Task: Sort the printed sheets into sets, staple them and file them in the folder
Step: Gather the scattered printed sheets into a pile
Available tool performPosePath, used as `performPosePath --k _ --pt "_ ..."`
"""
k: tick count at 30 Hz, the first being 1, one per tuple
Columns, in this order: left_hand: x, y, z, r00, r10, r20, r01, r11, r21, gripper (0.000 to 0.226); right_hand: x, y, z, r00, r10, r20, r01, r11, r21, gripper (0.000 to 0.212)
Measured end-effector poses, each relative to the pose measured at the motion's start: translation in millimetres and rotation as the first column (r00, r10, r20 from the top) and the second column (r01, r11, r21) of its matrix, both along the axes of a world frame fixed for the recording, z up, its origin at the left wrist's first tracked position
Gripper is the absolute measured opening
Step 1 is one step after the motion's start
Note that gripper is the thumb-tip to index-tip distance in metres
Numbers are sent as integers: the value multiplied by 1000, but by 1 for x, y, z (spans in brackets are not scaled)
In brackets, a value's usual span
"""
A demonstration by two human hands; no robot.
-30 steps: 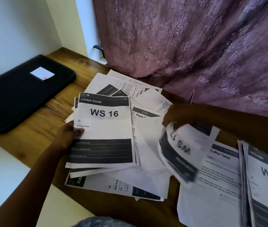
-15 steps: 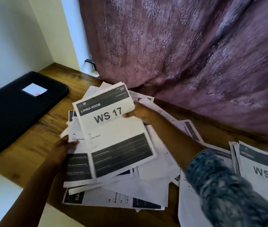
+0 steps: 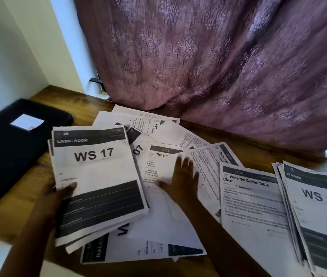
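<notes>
As sheets (image 3: 158, 232) lie fanned | white, black-banded; top sheet (image 3: 96, 172) reads WS 17

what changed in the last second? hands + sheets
The right hand laid the WS 17 sheet on top of the stack, covering WS 16. It then let go and moved right onto the loose sheets, fingers spread flat. Unchanged: the left hand grips the stack, thumb on top. The black folder and the WS 12 pile lie where they were.
</notes>
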State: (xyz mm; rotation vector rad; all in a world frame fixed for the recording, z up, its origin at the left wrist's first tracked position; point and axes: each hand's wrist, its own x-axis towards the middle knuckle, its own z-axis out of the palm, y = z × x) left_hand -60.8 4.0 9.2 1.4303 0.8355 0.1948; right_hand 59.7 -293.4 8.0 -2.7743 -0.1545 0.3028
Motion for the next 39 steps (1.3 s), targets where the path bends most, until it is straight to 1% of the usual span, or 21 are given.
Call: performPosePath --k 2,3,7,9,12,14,16,17,18,20,22,23,24,26,28,30,31,33,35,37,39 --pt "-7 13 5 1000 -26 -1 26 1000 -5 22 -6 -2 -16 998 -15 -59 15 1000 -4 103" --pt "-8 18 6 999 -44 -6 43 999 -11 23 -8 -1 -21 999 -30 -28 30 999 15 95" --pt "-4 11 11 989 -147 -20 146 989 -35 29 -8 -2 -17 968 -52 245 43 998 42 50" --pt "1 -2 11 982 -190 -25 188 981 -55 28 -8 -3 -4 951 -50 306 35 998 54 33" --pt "11 -22 12 976 -216 -25 213 973 -90 27 -8 -12 29 874 -52 483 -53 978 201 28" --pt "20 -33 9 972 -232 -49 226 969 -103 28 -16 -14 58 847 -21 532 -210 905 370 29" --pt "28 -44 10 966 -248 -80 240 967 -90 22 -27 -8 75 903 175 393 -370 782 502 33" --pt "32 -49 12 959 -270 -81 262 960 -103 15 -32 -1 73 888 309 341 -449 742 498 35" --pt "35 -56 16 956 -285 -74 270 949 -162 13 -36 6 64 845 443 300 -535 715 451 36" --pt "40 -63 19 942 -333 24 323 889 -325 35 -47 23 40 738 667 102 -653 668 358 43" --pt "44 -61 13 924 -372 93 382 871 -308 39 -54 31 23 685 713 -147 -637 685 353 55" --pt "46 -58 8 906 -415 83 423 883 -203 45 -55 28 22 710 682 -175 -581 708 401 59" --pt "47 -55 2 881 -471 46 474 879 -57 56 -55 21 22 783 605 -145 -482 737 474 59" --pt "52 -49 -10 871 -490 -39 490 862 131 62 -48 -6 20 971 239 19 -214 830 515 54" --pt "53 -52 -11 887 -460 -41 460 873 164 56 -37 -47 12 973 -154 170 112 965 237 57" --pt "54 -57 -8 892 -451 39 437 881 181 48 -34 -85 2 911 -388 140 402 911 -94 74" --pt "55 -58 -10 892 -446 73 428 885 185 47 -35 -98 -2 879 -470 79 476 862 -176 80" --pt "56 -64 -8 886 -448 116 428 889 162 46 -38 -111 -10 838 -545 16 535 817 -214 74" --pt "58 -72 -6 880 -459 122 445 886 129 44 -37 -111 -9 835 -550 39 545 813 -206 52" --pt "61 -82 -8 881 -458 116 447 888 108 48 -35 -108 1 855 -513 75 516 831 -207 29" --pt "63 -94 -11 889 -447 99 440 894 86 50 -34 -106 15 907 -412 88 418 857 -302 18"
